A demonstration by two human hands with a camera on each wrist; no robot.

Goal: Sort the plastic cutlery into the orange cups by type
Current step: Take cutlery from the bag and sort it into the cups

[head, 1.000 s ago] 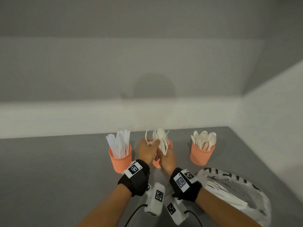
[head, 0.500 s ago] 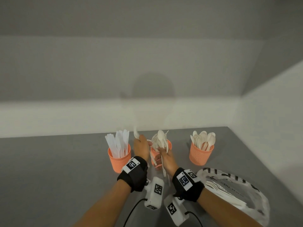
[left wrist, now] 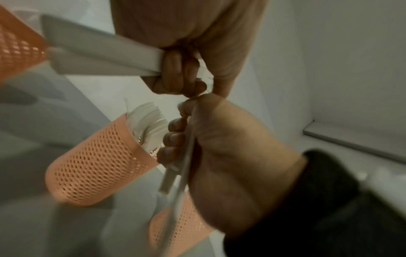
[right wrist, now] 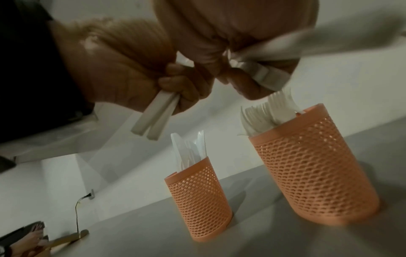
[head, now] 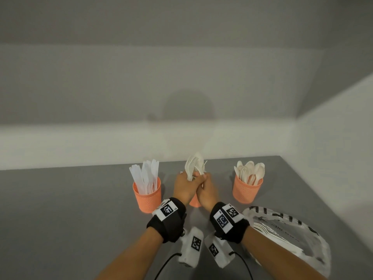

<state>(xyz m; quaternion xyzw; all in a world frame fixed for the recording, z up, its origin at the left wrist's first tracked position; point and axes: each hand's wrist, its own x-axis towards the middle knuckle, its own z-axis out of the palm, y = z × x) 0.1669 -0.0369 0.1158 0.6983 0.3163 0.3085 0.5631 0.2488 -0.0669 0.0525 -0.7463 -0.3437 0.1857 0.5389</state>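
Observation:
Three orange mesh cups stand in a row on the grey table (head: 80,209). The left cup (head: 147,196) holds knives and the right cup (head: 247,189) holds spoons. My hands hide most of the middle cup (head: 194,202); the right wrist view shows forks in that middle cup (right wrist: 314,165). Both hands meet just above it. My left hand (head: 188,179) and right hand (head: 204,183) grip a bunch of white forks (head: 194,165) with the heads pointing up. White handles (right wrist: 151,118) stick out below my left hand (right wrist: 173,83).
A clear plastic bag (head: 282,231) with more white cutlery lies at the right, by my right forearm. White walls close the table at the back and right. Cables trail from the wrist units near the front edge.
Half a second ago my left hand was apart to the left with one piece. Both hands are together again above the middle cup, and the bunch sits higher.

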